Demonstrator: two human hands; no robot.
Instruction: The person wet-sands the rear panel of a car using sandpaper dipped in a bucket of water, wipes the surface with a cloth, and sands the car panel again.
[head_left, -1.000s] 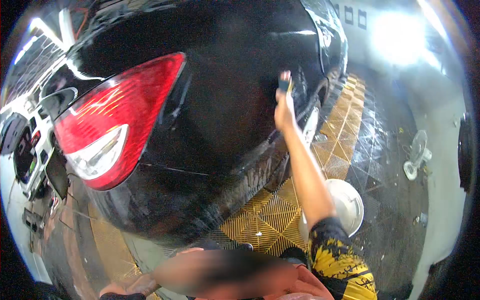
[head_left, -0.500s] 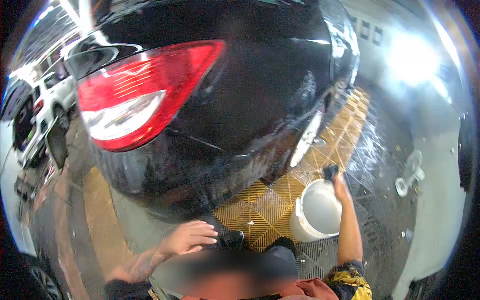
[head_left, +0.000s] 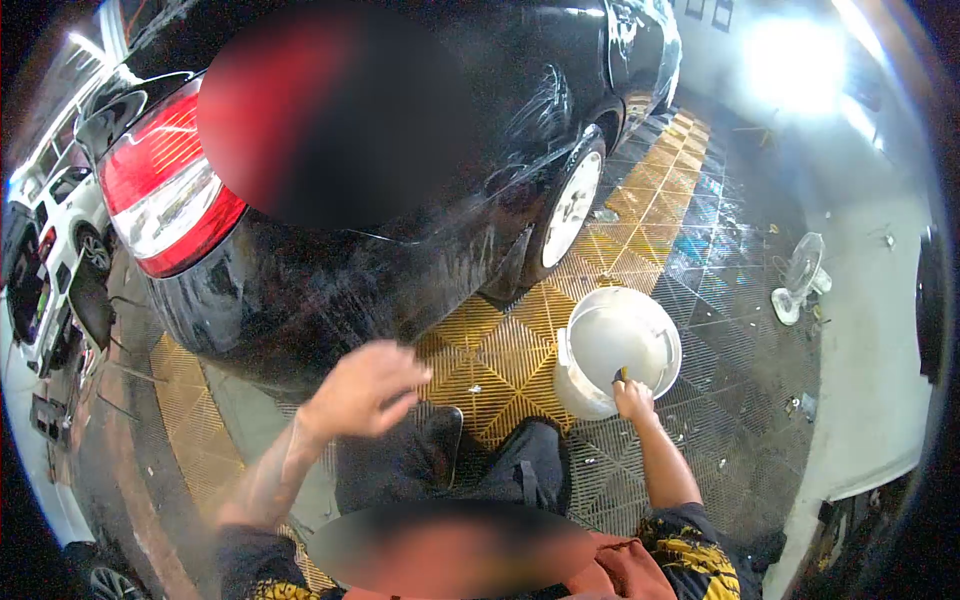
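Note:
Over the near edge of a white bucket (head_left: 575, 390) is my right hand (head_left: 633, 400), its fingers closed round a small dark object (head_left: 621, 376). Cloudy pale liquid seems to fill part of the bucket. My left hand (head_left: 368, 388) is raised in front of the black car's rear bumper (head_left: 330, 300), slightly blurred, fingers apart and nothing in it. The bumper carries whitish streaks. The car's red and white tail light (head_left: 165, 190) is partly covered by a blurred patch.
The car's rear wheel (head_left: 573, 210) stands beyond the bucket, on yellow and dark floor grating (head_left: 640, 235). A white fan (head_left: 800, 280) stands at the right near the wall. White cars (head_left: 65, 240) are at the far left.
My right hand has moved from the bucket's far right rim to its near side with the dark object. My left hand has risen. The view has shifted, showing more of the wheel.

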